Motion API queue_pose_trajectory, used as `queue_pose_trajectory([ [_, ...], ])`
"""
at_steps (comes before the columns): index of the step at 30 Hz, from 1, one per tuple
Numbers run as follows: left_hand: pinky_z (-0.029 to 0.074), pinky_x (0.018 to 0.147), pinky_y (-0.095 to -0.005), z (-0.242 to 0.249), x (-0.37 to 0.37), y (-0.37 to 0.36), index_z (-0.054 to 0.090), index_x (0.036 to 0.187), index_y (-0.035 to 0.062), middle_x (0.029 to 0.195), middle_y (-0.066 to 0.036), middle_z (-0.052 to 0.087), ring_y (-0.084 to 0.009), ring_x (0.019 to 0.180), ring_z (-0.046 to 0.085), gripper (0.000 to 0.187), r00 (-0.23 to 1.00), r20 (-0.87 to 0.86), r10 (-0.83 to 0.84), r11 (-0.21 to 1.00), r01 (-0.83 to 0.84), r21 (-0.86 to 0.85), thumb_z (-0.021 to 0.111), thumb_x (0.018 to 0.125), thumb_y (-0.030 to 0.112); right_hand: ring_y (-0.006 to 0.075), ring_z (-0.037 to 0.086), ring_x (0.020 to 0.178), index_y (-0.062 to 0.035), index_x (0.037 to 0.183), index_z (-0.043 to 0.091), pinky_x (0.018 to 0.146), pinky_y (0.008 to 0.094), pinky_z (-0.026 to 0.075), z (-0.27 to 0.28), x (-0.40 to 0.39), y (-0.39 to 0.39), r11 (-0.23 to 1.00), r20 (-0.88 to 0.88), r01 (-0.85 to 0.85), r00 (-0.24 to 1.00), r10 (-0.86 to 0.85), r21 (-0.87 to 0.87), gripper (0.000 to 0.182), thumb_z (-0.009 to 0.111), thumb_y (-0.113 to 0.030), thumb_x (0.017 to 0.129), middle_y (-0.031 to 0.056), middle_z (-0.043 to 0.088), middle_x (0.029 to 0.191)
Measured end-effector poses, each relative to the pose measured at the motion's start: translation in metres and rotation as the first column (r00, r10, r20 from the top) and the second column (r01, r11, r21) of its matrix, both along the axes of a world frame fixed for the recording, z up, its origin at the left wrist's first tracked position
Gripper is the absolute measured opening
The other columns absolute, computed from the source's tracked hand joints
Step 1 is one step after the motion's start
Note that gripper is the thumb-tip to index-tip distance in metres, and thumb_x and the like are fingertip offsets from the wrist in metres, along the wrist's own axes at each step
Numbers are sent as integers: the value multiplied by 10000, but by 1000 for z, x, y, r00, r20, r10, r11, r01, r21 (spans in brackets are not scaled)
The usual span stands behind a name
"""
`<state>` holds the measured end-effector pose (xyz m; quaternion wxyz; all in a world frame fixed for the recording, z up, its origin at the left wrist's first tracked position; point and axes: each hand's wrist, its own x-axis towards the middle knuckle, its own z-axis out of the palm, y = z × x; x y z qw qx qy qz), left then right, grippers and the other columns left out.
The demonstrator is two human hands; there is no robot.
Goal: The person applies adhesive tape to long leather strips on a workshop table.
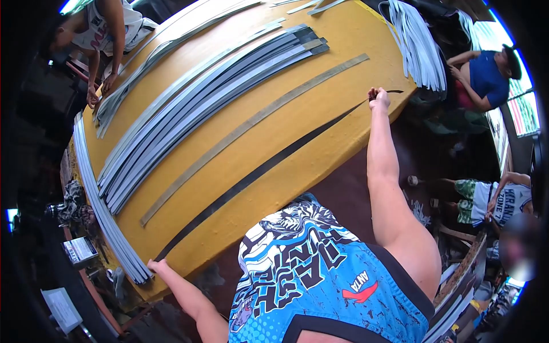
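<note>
Gripping a dark strip (251, 175) near its two ends, the person's hands hold it lengthwise along the near side of a yellow table (251, 208). The right hand (378, 98) is closed around it, with a short dark tip showing past the fist. The left hand (159, 266) is at the lower end, its fingers pinched together as far as can be seen; that end of the strip is hidden there.

A black surround cuts off the corners of the view, and the far part of the table runs out at the top. Whatever lies below the table on the left is dim and jumbled, and a blurred patch covers something at the lower right.

The tabletop is smooth with small bumps. On it, just beyond the dark strip, lies a brown strip (246, 125), then a thick bundle of grey strips (194, 120). Pale strips (417, 46) droop over the right end. A person in a white top (131, 23) leans over the far left corner; a person in blue (486, 77) is at the right, above a dark reddish floor (343, 186).
</note>
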<state>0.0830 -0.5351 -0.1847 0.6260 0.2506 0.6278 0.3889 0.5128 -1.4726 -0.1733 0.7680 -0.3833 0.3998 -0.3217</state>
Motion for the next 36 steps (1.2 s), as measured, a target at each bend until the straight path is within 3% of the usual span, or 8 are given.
queue_pose_trajectory([
  [7, 399, 517, -353, 16, -32, 52, 452, 773, 91, 612, -85, 411, -206, 547, 484, 163, 723, 685, -88, 968, -100, 230, 459, 874, 219, 293, 599, 1066, 58, 1258, 542, 926, 396, 518, 17, -30, 11, 912, 414, -355, 876, 247, 205, 538, 206, -321, 1076, 174, 630, 1173],
  [16, 491, 883, -427, 19, -55, 48, 544, 1343, 94, 981, -134, 590, -276, 923, 575, 415, 695, 521, -496, 863, 328, 384, 457, 1010, 326, 360, 603, 1123, 68, 1256, 451, 964, 462, 516, -28, -55, 18, 872, 340, -407, 889, 308, 273, 592, 191, -427, 1064, 231, 620, 1181],
  [22, 422, 1040, -464, 58, -31, 8, 487, 1393, 66, 1305, -209, 560, -335, 1205, 530, 620, 881, 380, -280, 941, 174, 290, 277, 1030, 523, 398, 589, 1138, 24, 1288, 394, 990, 509, 497, -12, -64, 32, 876, 378, -380, 889, 257, 297, 607, 190, -496, 1047, 265, 591, 1204],
  [27, 389, 1064, -473, 22, -66, 47, 518, 1373, 57, 1380, -194, 516, -344, 1242, 498, 744, 315, 523, -792, 601, 550, 580, 678, 808, 514, 396, 624, 1079, 47, 1220, 479, 976, 519, 503, -26, -61, 20, 866, 411, -424, 862, 297, 265, 632, 225, -505, 1043, 265, 642, 1109],
  [30, 430, 982, -446, 55, -45, -5, 625, 1180, 79, 1168, -135, 641, -296, 1112, 562, 652, 579, 448, -681, 732, 521, 440, 694, 736, 551, 341, 656, 956, 54, 979, 651, 945, 473, 509, -54, -51, -13, 800, 409, -539, 813, 414, 263, 391, 511, -308, 938, 198, 691, 969],
  [31, 413, 954, -549, 48, -45, 8, 591, 1214, 28, 1176, -191, 633, -360, 1086, 574, 739, 216, 694, -687, 654, 600, 462, 505, 808, 639, 314, 653, 936, 34, 1008, 659, 962, 452, 491, -60, -47, -17, 774, 386, -608, 766, 513, 176, 319, 558, -256, 922, 165, 695, 954],
  [33, 375, 990, -541, 63, -37, -20, 557, 1250, 33, 1256, -163, 592, -328, 1153, 528, 875, 703, 454, -547, 835, 418, 358, 473, 745, 742, 269, 632, 1049, -9, 1204, 602, 989, 416, 463, -109, -18, -56, 750, 232, -657, 743, 628, 74, 303, 576, -163, 944, 151, 658, 1176],
  [36, 116, 1099, -641, 85, -23, -47, 369, 1453, 93, 1531, -149, 382, -358, 1415, 328, 924, 834, 432, -342, 931, 239, 274, 346, 832, 778, 193, 623, 1079, -123, 1336, 546, 638, 189, 507, -110, -6, -103, 570, 211, -818, 546, 811, -74, 339, 508, -204, 1010, 102, 619, 1276],
])
